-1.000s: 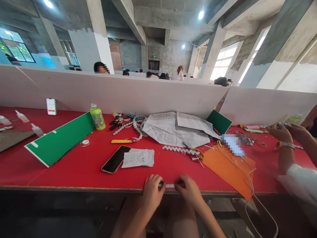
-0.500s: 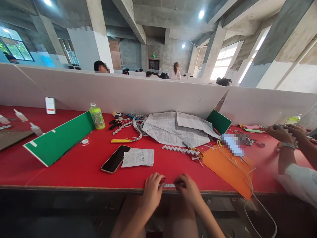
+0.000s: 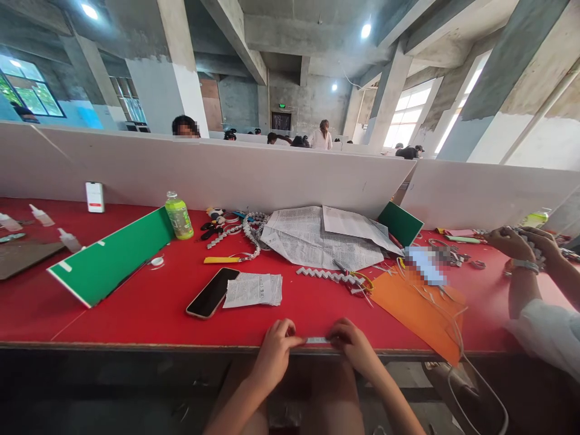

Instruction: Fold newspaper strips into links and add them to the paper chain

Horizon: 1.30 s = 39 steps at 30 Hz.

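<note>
A narrow strip of printed paper (image 3: 317, 340) lies level at the front edge of the red table (image 3: 149, 323). My left hand (image 3: 277, 350) pinches its left end between thumb and fingers. At the right end, my right hand (image 3: 353, 344) has its fingers closed on the strip. Beyond my hands is a stack of cut printed paper pieces (image 3: 254, 290), touching a black phone (image 3: 212, 293). A zigzag folded paper chain (image 3: 324, 274) sits behind, in front of large printed sheets (image 3: 299, 232).
A green board (image 3: 113, 257) and a green-labelled bottle (image 3: 179, 216) stand at left. An orange sheet (image 3: 421, 308) with a white cable lies at right, near another person's hands (image 3: 521, 244). A white partition (image 3: 226, 172) runs behind.
My left hand has shifted slightly, its thumb now stretched along the strip. My right hand has moved a little to the right, and the strip shows a little further right.
</note>
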Motion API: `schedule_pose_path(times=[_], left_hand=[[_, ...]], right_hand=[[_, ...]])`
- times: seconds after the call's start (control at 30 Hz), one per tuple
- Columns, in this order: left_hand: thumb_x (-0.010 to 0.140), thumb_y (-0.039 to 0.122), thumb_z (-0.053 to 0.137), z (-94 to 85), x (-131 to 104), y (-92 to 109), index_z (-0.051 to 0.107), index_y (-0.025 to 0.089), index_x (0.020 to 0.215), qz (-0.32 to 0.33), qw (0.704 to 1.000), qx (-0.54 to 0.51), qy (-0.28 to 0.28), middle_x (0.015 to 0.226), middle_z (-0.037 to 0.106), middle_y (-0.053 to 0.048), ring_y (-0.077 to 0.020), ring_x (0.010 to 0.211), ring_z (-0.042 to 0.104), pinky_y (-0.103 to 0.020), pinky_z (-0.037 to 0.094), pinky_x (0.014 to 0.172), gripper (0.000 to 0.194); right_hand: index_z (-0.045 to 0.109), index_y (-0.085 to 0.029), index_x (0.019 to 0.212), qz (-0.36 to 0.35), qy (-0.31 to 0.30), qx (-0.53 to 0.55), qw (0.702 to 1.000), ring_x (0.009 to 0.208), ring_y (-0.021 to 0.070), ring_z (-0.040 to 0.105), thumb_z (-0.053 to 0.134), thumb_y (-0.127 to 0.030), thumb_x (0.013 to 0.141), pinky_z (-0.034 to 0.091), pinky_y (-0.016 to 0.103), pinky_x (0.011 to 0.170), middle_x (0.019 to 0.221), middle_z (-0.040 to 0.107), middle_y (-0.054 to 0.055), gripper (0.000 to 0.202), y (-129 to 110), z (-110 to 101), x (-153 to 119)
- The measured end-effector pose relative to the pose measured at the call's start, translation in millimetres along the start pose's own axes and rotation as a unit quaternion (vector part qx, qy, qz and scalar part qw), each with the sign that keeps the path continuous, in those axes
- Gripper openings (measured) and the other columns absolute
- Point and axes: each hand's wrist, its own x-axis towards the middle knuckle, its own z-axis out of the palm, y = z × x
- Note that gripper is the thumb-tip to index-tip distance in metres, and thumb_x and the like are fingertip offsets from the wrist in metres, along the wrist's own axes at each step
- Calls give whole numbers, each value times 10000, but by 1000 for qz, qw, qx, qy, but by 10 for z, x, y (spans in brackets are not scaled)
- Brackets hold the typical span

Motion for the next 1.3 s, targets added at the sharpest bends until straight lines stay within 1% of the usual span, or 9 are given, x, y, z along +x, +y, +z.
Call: schedule_pose_path(times=[0.17,0.27,0.43,0.6,0.7,0.8,0.97,1.1,1.3], left_hand=[[804,37,383,56,-125,53,642,284,1022,40,996,70,34,1042,581,-40,-184,937,500,-347,422,813,419],[812,115,456,145,-174,26,593,242,1103,107,985,108,80,1094,602,-39,-191,980,505,-373,394,893,346],[898,160,362,244,-166,-80,638,243,956,189,958,128,171,903,657,-10,-148,837,545,-309,424,812,294],[894,157,378,208,-59,-99,639,219,926,195,962,70,179,763,634,-15,-146,739,545,-283,449,711,271],[868,141,415,118,281,-74,645,209,916,133,976,32,167,782,637,-31,-165,759,558,-289,459,699,245],[838,135,431,24,855,-38,654,212,941,47,983,-32,173,813,639,-49,-187,804,573,-312,463,730,257],[783,163,488,113,1679,-65,665,151,825,-7,960,-253,122,806,662,-58,-166,755,597,-268,460,707,183],[784,229,514,279,1790,-160,675,142,792,9,954,-273,119,792,662,-62,-171,750,582,-274,445,707,183],[786,176,500,249,1645,-85,634,141,594,71,962,-248,89,676,605,-47,-153,715,537,-250,428,675,237]], right_hand=[[614,-237,949,-92,12,-39,995,960,191,539,444,-138,810,429,303,842,998,583,54,241,38,34,-260],[580,-268,1059,-131,48,-96,986,1014,200,522,483,-157,825,419,324,878,1076,583,49,277,174,136,-360],[608,-270,955,-186,106,-166,963,856,182,572,468,-177,858,452,310,758,917,634,30,194,301,226,-349],[622,-255,876,-217,133,-134,958,754,166,585,495,-210,853,459,277,670,814,643,27,137,150,57,-250],[620,-228,869,-201,203,-58,957,798,184,593,529,-246,835,462,299,731,824,649,51,98,-23,-119,34],[620,-207,867,-182,260,40,947,785,194,584,576,-302,789,460,295,698,825,640,59,131,-205,-275,560],[590,-201,869,-129,347,288,883,724,156,552,627,-370,689,436,271,655,761,587,5,250,-295,-335,1506],[565,-196,777,-73,369,365,851,616,133,501,676,-396,564,403,261,585,630,525,-38,313,-80,-196,1875],[534,-197,730,-77,311,377,869,551,103,456,724,-362,508,371,228,532,561,470,-67,335,228,-3,1954]])
